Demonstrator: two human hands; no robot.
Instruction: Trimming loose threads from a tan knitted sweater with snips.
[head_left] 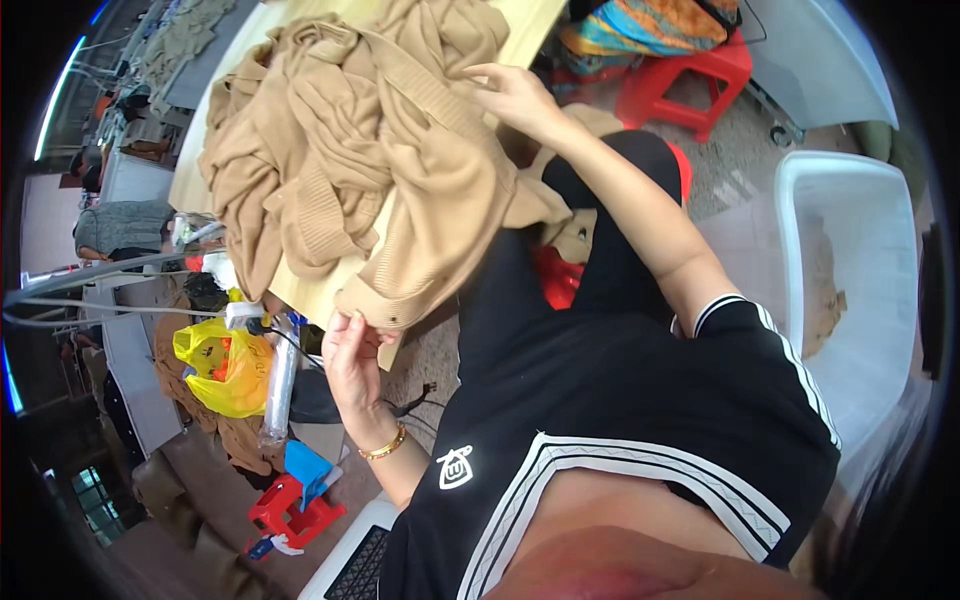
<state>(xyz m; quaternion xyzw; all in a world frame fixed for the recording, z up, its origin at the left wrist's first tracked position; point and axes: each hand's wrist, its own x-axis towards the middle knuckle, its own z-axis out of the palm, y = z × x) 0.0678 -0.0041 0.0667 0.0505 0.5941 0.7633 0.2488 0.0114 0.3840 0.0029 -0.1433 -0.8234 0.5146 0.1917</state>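
A heap of tan knit garments [330, 120] covers most of a pale wooden tabletop [535, 40]. Nearest me, one tan knit garment [450, 190] hangs over the table edge toward my lap, and its ribbed band runs down to a corner on the left. My left hand [352, 362], a gold bracelet at its wrist, pinches that corner between thumb and fingers. A small dark spot shows on the band beside it; whether it is a button or a hole, I cannot tell. At the garment's far right edge, my right hand [515, 100] touches the knit with fingers stretched and apart.
A white plastic bin [790, 250] with some tan cloth inside stands at my right. Red stools [690, 90] are beyond the table and at lower left [290, 510]. Left of the table are a yellow plastic bag [235, 375], cables and a power plug [243, 315].
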